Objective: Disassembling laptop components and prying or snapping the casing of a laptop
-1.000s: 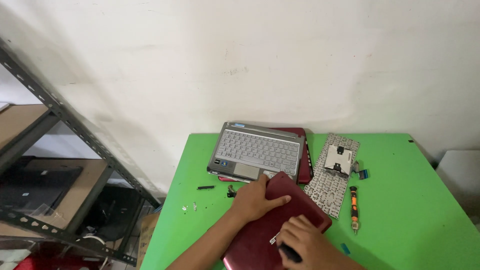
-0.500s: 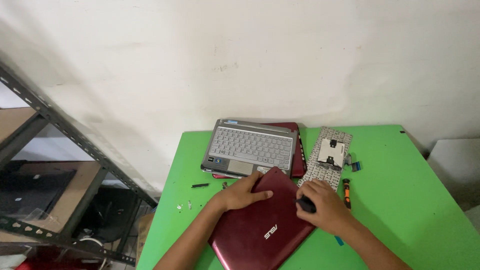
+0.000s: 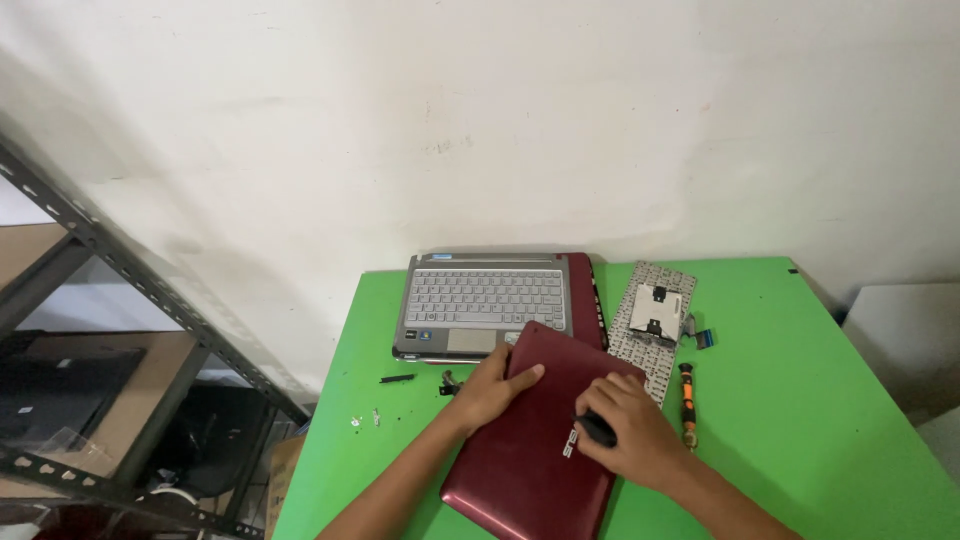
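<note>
A closed dark red laptop (image 3: pixel 535 450) lies slanted on the green table (image 3: pixel 800 400). My left hand (image 3: pixel 495 385) rests flat on its upper left edge, fingers spread over the lid. My right hand (image 3: pixel 625 432) lies on the lid's right side and is closed around a small black object (image 3: pixel 597 428). Behind the red laptop sits a grey keyboard deck (image 3: pixel 485 303) on another red shell.
A loose keyboard panel (image 3: pixel 650 315) with a small part on it lies right of the grey deck. An orange-and-black screwdriver (image 3: pixel 687 400) lies beside my right hand. Small screws (image 3: pixel 365 420) and black bits (image 3: pixel 397 379) dot the table's left. A metal shelf rack (image 3: pixel 120 300) stands left.
The red laptop lid has gone from tilted up to lying flat on the table. My right hand slid to its right side; my left hand stays on the upper edge.
</note>
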